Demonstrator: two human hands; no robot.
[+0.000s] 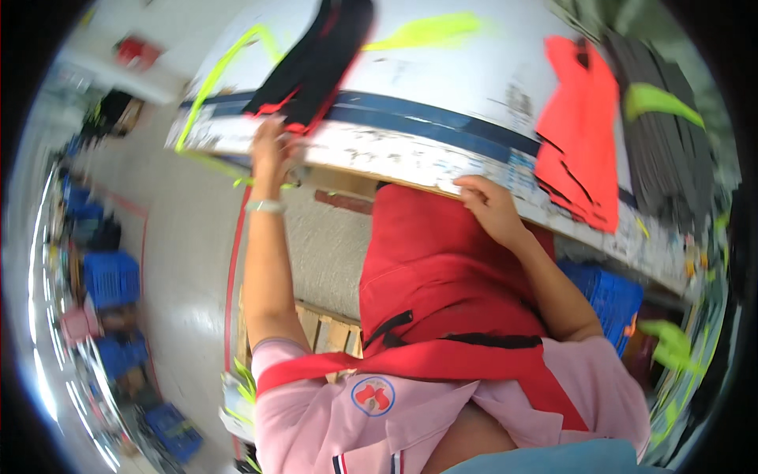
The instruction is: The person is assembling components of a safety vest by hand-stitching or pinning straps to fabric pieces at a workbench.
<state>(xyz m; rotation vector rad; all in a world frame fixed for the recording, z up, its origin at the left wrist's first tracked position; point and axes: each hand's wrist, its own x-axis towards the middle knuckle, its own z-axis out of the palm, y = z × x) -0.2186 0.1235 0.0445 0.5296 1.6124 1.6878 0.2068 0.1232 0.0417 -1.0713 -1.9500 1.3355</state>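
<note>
My left hand [271, 148] is at the near edge of the table, closed on the lower end of a long black fabric piece [320, 67] with coral-red edges. Motion smears the fabric and my fingertips a little. My right hand [491, 207] hovers by the table edge in front of the red apron [442, 261], its fingers loosely bent and nothing seen in them. To its right lies a stack of coral fabric pieces [580, 134], hanging slightly over the edge. Beside that is a dark grey fabric stack [663, 142] tied with a neon-yellow strip [663, 104].
The white table [466, 87] carries a dark blue band along its front. Neon-yellow strips [430, 31] lie on it, and one [193, 118] drapes over the left corner. Blue crates [110, 278] stand on the far left; another blue crate [604, 296] sits beneath the table at right.
</note>
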